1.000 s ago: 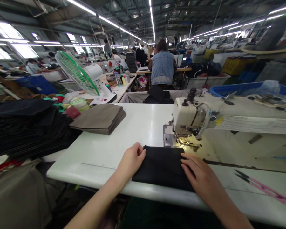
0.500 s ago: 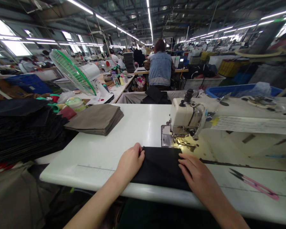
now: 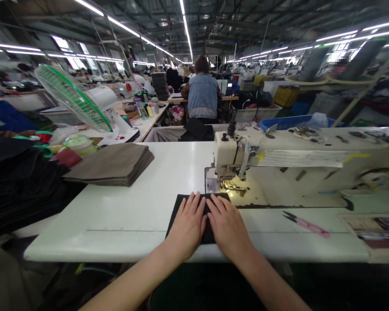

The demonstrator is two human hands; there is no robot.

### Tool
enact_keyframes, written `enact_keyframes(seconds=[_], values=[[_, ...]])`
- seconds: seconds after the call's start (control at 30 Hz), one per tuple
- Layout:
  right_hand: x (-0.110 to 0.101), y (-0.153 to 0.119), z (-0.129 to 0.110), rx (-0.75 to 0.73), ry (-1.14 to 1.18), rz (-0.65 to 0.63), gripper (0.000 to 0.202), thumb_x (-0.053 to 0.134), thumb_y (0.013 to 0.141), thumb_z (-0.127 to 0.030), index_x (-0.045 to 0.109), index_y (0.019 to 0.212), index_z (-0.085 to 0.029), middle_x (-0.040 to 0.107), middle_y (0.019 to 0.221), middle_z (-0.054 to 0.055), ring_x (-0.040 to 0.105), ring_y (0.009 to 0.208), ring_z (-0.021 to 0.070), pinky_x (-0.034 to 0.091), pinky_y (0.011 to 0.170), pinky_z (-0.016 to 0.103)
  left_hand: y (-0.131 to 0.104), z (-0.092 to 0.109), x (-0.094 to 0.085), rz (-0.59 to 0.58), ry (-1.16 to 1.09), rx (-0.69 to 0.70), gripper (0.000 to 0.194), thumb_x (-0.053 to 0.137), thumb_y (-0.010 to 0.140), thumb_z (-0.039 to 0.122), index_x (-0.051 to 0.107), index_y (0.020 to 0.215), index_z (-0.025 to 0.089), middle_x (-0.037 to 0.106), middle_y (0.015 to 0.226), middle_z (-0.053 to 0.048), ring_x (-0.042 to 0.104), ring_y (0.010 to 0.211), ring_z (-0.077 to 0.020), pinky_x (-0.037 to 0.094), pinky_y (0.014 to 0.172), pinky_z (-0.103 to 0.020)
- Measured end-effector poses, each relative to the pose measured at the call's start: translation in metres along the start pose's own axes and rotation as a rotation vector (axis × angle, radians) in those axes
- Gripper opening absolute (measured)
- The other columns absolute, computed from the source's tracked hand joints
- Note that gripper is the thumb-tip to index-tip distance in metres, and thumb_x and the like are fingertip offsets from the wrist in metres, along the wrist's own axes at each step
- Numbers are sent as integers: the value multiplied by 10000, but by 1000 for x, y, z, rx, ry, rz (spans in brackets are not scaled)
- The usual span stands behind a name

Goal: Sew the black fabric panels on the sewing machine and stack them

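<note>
Black cloth (image 3: 208,235) lies flat on the white tabletop (image 3: 129,211), under both hands, near the front edge. L hand = left hand (image 3: 188,226), R hand = right hand (image 3: 229,224). Both palm down, fingers a bit spread & pointing away from the body, pressing w/o pinching; thumbs close together, can't tell if touching. Cloth shows to the outer side of the L hand, past the fingertips of both & in the gap btwn them.

Progress, as far as visible: cloth is laid out, looks fairly smooth & roughly square to the table edge (my read). No. of layers or any fold underneath: can't tell, hands cover too much. No stitching visible on the exposed bits. Cloth isn't under the presser foot (image 3: 234,187), which sits just beyond the R hand's fingertips; so any sewing of it there looks not yet done, though prior seams can't be ruled out.

Pink-handled snips (image 3: 313,226) lie to the right of the R hand, unheld. Grey-brown cloth stack (image 3: 108,164) sits beyond & left of the L hand, dark cloth pile (image 3: 16,185) farther left; whether either is finished or waiting, can't tell. Amt left overall: unclear.
</note>
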State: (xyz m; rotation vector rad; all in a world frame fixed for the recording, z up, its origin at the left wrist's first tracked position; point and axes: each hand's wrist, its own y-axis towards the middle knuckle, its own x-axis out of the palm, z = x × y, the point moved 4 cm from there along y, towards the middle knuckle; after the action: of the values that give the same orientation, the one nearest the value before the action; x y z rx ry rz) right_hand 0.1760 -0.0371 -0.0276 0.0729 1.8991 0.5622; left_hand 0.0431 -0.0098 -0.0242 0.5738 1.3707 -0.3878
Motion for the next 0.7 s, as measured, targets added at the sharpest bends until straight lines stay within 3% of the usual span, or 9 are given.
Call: enact_keyframes(seconds=[0.13, 0.27, 0.47, 0.7], values=[[-6, -23, 20, -55, 18, 10, 402, 466, 982, -164, 578, 1367, -155, 589, 1430, 123, 543, 1313, 295, 466, 1098, 522, -15, -13, 8, 33, 16, 23, 611, 454, 1009, 470, 393, 1525, 149, 339, 1608, -166, 310, 1490, -337, 293, 1180, -586], [-18, -37, 43, -113, 52, -9, 359, 509, 983, -210, 614, 1324, -176, 620, 1394, 115, 577, 1279, 277, 494, 1077, 501, -12, -19, -1, -24, -9, 26, 632, 471, 995, 486, 402, 1523, 146, 331, 1608, -177, 272, 1500, -366, 277, 1170, -626], [-18, -20, 54, -107, 72, 15, 362, 525, 953, -174, 639, 1295, -195, 660, 1332, 121, 611, 1235, 273, 512, 1056, 502, 22, 5, -5, -144, -146, 280, 644, 506, 992, 469, 329, 1562, 229, 286, 1636, -112, 230, 1523, -299, 194, 1219, -571], [-14, 2, 60, -70, 115, 8, 316, 542, 947, -165, 654, 1242, -191, 673, 1289, 118, 612, 1213, 269, 509, 1051, 506, 45, -12, -2, -169, -162, 307, 663, 521, 981, 490, 330, 1562, 235, 265, 1642, -111, 240, 1519, -310, 178, 1218, -577]])
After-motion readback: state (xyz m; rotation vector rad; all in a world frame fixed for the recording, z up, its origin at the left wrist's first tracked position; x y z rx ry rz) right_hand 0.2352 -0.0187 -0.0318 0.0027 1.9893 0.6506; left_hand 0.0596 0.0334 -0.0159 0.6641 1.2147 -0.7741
